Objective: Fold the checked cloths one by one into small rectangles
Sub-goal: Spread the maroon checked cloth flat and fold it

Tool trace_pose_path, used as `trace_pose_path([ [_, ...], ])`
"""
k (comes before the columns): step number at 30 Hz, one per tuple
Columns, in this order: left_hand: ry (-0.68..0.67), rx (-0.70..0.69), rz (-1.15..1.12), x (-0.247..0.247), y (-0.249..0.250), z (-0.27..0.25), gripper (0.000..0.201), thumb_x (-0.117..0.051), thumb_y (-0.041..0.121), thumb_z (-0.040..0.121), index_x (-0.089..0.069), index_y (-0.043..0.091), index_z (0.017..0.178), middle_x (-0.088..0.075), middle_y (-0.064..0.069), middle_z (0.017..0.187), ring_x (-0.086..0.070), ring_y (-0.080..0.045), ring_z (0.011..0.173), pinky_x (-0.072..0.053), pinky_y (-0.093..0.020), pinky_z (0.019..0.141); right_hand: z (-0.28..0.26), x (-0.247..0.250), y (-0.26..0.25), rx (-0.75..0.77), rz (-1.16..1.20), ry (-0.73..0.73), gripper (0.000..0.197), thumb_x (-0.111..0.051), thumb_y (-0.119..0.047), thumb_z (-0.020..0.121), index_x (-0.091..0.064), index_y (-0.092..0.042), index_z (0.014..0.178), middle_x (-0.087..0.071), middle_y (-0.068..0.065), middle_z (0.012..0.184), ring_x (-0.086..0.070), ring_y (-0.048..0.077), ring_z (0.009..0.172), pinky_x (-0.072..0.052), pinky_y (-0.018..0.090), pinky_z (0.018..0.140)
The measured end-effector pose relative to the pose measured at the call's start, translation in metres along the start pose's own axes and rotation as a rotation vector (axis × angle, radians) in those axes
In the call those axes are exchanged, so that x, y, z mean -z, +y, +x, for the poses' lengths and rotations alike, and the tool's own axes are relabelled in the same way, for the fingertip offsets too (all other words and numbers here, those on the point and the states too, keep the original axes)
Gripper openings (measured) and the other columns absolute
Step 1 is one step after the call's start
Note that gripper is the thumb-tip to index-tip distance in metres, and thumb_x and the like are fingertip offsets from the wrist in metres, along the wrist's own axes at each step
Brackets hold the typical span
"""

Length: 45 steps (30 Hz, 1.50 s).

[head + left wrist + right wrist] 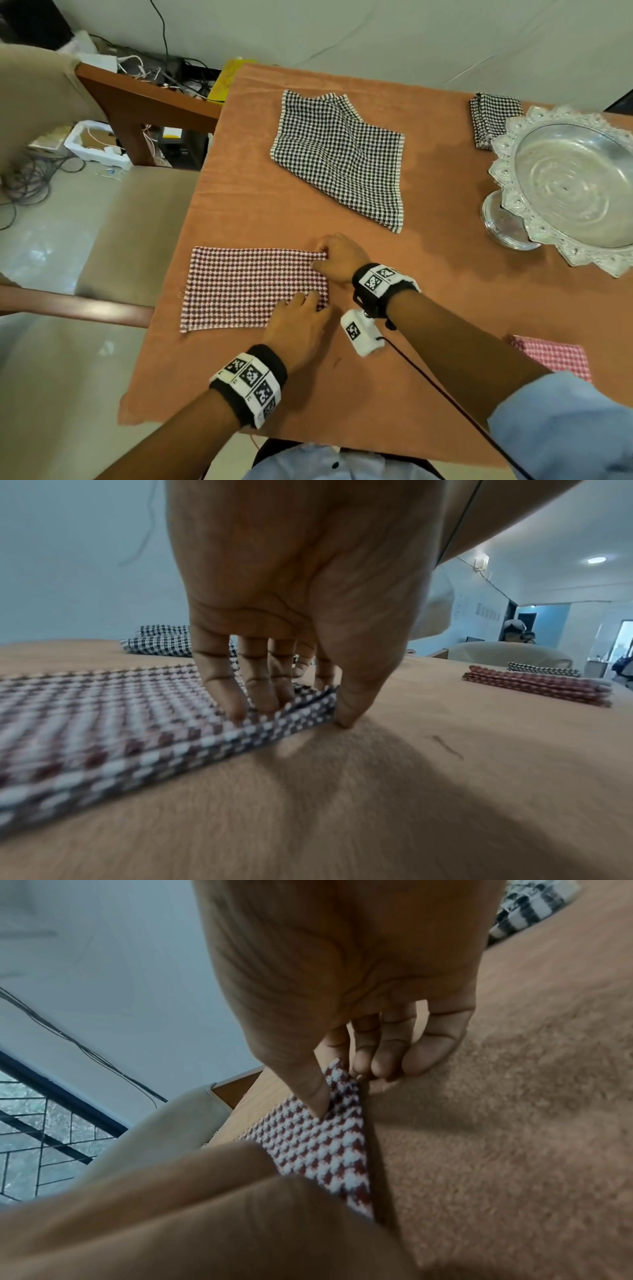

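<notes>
A red-and-white checked cloth (pixel 239 287) (pixel 103 723) (pixel 325 1150) lies folded in a long rectangle on the orange-covered table (pixel 394 394), near its left edge. My left hand (pixel 306 301) (pixel 294 715) is at the cloth's near right corner, fingers on top and thumb against the edge, pinching the layers. My right hand (pixel 320 258) (pixel 346 1088) pinches the far right corner, thumb on top and fingers curled at the edge. A black-and-white checked cloth (pixel 342 154) lies loosely spread farther back.
A folded black-and-white cloth (pixel 493 116) sits at the back right beside an ornate silver bowl (pixel 575 192) on a stand. A folded red checked cloth (pixel 555 356) lies at the near right. A beige chair (pixel 130 222) stands left of the table.
</notes>
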<state>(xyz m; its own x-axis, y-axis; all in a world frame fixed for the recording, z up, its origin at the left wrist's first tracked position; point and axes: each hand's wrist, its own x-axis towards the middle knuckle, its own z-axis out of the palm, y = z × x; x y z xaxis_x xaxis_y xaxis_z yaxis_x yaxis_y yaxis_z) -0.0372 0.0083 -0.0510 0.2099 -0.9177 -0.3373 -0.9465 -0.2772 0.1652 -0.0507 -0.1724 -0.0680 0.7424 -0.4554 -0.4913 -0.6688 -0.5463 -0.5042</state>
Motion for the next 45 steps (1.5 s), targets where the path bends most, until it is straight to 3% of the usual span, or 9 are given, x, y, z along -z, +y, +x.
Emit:
trace_pose_path([
  [10,-0.147,0.047,0.155,0.017,0.016,0.024,0.039,-0.038,0.029,0.101,-0.046,0.015,0.136,-0.057,-0.012,0.112,-0.060,-0.030,0.089,-0.038,-0.035,0.061,0.008,0.017,-0.003,0.021,0.080,-0.111,0.012,-0.069,-0.023,0.075,-0.060,-0.018,0.069,-0.066,0.008,0.078,-0.060,0.022,0.072,-0.047,0.032,0.063],
  [17,0.003,0.088,-0.119,0.016,0.033,0.013,0.026,-0.055,0.024,0.079,-0.057,0.017,0.104,-0.054,-0.001,0.086,-0.044,-0.019,0.062,-0.035,-0.029,0.053,-0.008,0.035,0.012,-0.023,0.320,-0.196,0.017,-0.069,-0.021,0.073,-0.064,-0.023,0.058,-0.058,-0.008,0.056,-0.055,0.014,0.057,-0.044,0.026,0.053],
  [20,0.203,0.080,-0.331,0.005,0.053,0.000,0.010,-0.057,0.024,0.072,-0.048,0.020,0.075,-0.052,0.005,0.071,-0.047,-0.015,0.056,-0.033,-0.028,0.047,-0.030,0.042,0.035,-0.055,0.416,-0.213,0.013,-0.064,-0.012,0.076,-0.056,-0.022,0.070,-0.059,-0.001,0.059,-0.055,0.015,0.048,-0.044,0.026,0.046],
  [24,0.321,0.111,-0.557,-0.006,0.080,-0.013,0.014,-0.068,0.018,0.077,-0.055,0.021,0.073,-0.058,0.008,0.074,-0.051,-0.008,0.065,-0.048,-0.032,0.058,-0.061,0.053,0.066,-0.044,0.572,-0.282,0.020,-0.058,-0.001,0.085,-0.063,-0.016,0.097,-0.061,-0.004,0.062,-0.049,0.011,0.043,-0.035,0.019,0.037],
  [31,0.488,0.288,-1.013,-0.010,0.086,-0.045,0.025,-0.067,0.006,0.088,-0.056,0.024,0.100,-0.058,0.014,0.091,-0.061,-0.010,0.084,-0.050,-0.018,0.069,-0.069,0.074,0.078,0.239,0.541,-0.449,0.038,-0.060,0.004,0.089,-0.066,-0.013,0.122,-0.064,-0.006,0.077,-0.058,0.006,0.066,-0.051,0.019,0.064],
  [34,0.546,0.422,-1.192,-0.007,0.075,-0.053,0.035,-0.068,0.003,0.088,-0.055,0.025,0.111,-0.061,0.011,0.097,-0.062,-0.008,0.091,-0.048,-0.012,0.071,-0.062,0.084,0.060,0.361,0.383,-0.525,0.042,-0.061,0.000,0.082,-0.068,-0.013,0.121,-0.067,-0.019,0.076,-0.056,-0.001,0.068,-0.048,0.018,0.068],
  [37,0.597,0.500,-1.298,-0.006,0.056,-0.057,0.037,-0.067,0.000,0.088,-0.056,0.026,0.112,-0.064,0.014,0.103,-0.062,-0.004,0.096,-0.049,-0.014,0.076,-0.045,0.081,0.039,0.419,0.214,-0.464,0.039,-0.069,-0.002,0.080,-0.074,-0.028,0.109,-0.071,-0.010,0.084,-0.056,0.002,0.069,-0.049,0.026,0.069],
  [42,0.704,0.634,-1.323,-0.012,0.024,-0.058,0.041,-0.061,0.000,0.090,-0.056,0.037,0.106,-0.061,0.017,0.108,-0.060,-0.014,0.097,-0.055,-0.038,0.077,-0.016,0.060,-0.002,0.463,0.045,-0.325,0.008,-0.077,-0.027,0.080,-0.073,-0.025,0.087,-0.055,-0.015,0.090,-0.051,0.001,0.087,-0.039,0.031,0.087],
  [45,0.731,0.708,-1.278,-0.014,0.005,-0.060,0.036,-0.059,0.002,0.091,-0.055,0.033,0.110,-0.061,0.014,0.113,-0.060,0.000,0.094,-0.054,-0.025,0.078,-0.003,0.042,-0.025,0.418,0.150,-0.394,0.006,-0.071,-0.024,0.087,-0.070,-0.023,0.092,-0.068,-0.008,0.100,-0.063,0.009,0.096,-0.048,0.038,0.096],
])
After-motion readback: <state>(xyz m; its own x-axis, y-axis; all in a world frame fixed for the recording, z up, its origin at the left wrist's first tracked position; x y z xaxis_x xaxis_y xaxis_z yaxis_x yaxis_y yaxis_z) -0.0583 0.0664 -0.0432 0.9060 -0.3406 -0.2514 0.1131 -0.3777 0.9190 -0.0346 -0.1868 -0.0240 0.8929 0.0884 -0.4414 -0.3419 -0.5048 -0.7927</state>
